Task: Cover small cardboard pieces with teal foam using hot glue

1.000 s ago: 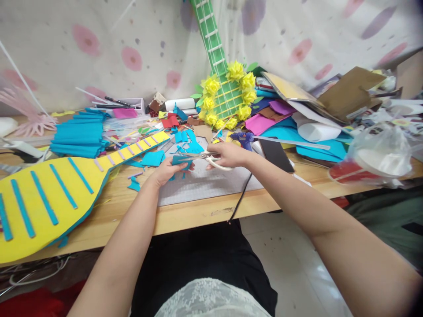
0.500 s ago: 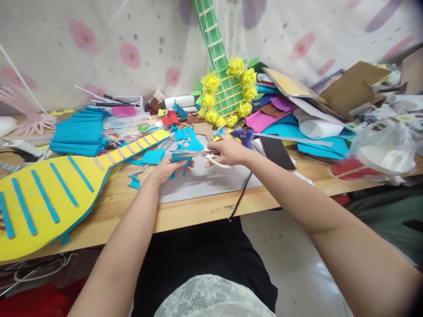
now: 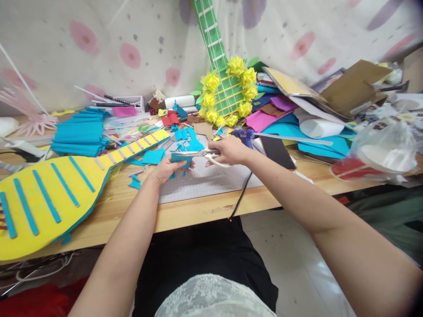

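Note:
My left hand (image 3: 166,169) is closed on a small piece of blue paper (image 3: 178,159), pinched near its lower edge. In my right hand (image 3: 231,152) is a pair of scissors (image 3: 211,157) with white handles, the fingers wrapped round the loops. Its blades point left and lie across the blue paper; whether they are fully closed I cannot tell. Beneath both hands is a grey cutting mat (image 3: 198,187) with blue scraps (image 3: 191,141) on it. A purple glue gun (image 3: 245,137) lies just beyond my right hand.
A yellow cutout shaped like a lute (image 3: 62,176) lies at the left. Upright at the back stands a green guitar shape (image 3: 228,94) with yellow paper flowers. Folded blue crepe paper (image 3: 78,133) sits at back left. A bagged red-and-white tub (image 3: 357,168) is on the right.
Both hands stay in almost the same place, the scissors still across the blue paper. Only a very slight shift of the view shows.

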Motion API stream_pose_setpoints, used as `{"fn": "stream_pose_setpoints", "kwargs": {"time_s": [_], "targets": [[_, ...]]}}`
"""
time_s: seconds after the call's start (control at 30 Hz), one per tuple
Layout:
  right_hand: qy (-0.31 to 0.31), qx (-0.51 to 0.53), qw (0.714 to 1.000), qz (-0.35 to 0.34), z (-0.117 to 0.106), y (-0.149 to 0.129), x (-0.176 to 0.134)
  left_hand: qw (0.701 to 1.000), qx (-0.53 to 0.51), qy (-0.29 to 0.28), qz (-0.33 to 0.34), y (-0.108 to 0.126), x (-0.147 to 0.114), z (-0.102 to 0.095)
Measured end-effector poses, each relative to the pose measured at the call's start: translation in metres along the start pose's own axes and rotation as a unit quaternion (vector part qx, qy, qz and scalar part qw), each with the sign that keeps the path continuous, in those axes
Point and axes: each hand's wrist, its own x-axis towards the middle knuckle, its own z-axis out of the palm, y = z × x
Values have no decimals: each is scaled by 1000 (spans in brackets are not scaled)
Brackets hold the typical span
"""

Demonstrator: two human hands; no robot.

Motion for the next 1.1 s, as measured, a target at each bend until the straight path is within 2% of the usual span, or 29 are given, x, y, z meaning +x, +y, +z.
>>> {"fn": "stream_pose_setpoints", "kwargs": {"time_s": [0.6,0.8,1.1], "targets": [[2,-12,1000,-10,0,1,4,1000,-10,-6,-4,-2,0,-2],[-6,-13,999,-32,-3,-6,10,1000,-23,8,-14,1,-1,2],[5,-8,999,-34,-3,-7,11,999,-31,0,-12,4,-1,5]]}}
